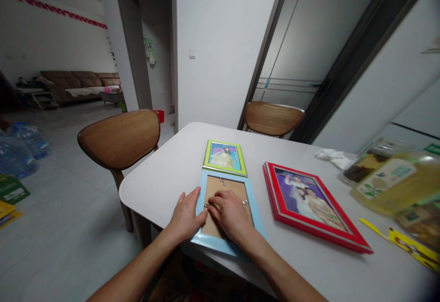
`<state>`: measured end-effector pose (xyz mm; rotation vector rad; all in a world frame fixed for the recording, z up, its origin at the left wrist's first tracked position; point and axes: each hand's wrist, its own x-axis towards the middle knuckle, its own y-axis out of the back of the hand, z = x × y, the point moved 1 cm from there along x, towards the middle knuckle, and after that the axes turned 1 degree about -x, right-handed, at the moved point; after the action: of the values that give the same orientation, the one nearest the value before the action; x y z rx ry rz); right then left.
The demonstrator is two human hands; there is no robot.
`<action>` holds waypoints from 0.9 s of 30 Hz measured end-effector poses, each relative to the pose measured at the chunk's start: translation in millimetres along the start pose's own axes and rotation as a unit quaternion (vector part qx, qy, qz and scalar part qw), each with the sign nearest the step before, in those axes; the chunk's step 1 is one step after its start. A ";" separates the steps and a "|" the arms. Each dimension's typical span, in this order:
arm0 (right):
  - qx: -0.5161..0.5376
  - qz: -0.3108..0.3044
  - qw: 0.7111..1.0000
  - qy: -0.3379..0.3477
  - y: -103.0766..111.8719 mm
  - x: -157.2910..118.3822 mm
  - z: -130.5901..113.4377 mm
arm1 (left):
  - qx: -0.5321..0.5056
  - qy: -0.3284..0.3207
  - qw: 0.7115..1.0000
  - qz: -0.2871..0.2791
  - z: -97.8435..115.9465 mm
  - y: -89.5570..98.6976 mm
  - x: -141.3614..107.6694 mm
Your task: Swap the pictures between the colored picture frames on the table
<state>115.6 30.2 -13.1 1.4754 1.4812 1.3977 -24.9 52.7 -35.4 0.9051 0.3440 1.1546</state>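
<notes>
A light blue picture frame (220,245) lies face down at the table's near edge, its brown backing board (215,224) showing. My left hand (185,217) lies along the frame's left side, fingers apart and thumb over the rim. Over the board, my right hand (230,212) has its fingers bent, their tips at a small metal clip (206,205) by the left inner edge. Two more clips show, a top clip (222,182) and a right clip (244,202). Touching the blue frame's far end is a green picture frame (244,161) with a photo facing up.
A thick red picture frame (275,187) lies face up on the white table (161,178), to the right. Beyond it are crumpled white tissue (333,157), a jar (371,160), a yellow bottle (388,183) and yellow strips (412,247). Wooden chairs stand left (120,137) and behind (273,116).
</notes>
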 end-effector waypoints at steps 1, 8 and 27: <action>-0.004 -0.002 1.000 -0.001 -1.2 3.2 -2.6 | 0.002 -0.002 1.000 0.000 0.4 0.1 0.0; -0.028 0.002 0.999 -0.020 -2.7 8.4 -6.4 | 0.007 -0.003 1.000 0.003 2.0 -1.2 0.2; -0.049 0.036 0.988 -0.139 -11.1 40.6 50.2 | -0.019 0.003 1.000 -0.001 0.3 -1.0 -0.8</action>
<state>151.7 83.4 -26.2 1.6002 1.1810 1.2279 -24.4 51.7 -36.1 0.8690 0.3270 1.1578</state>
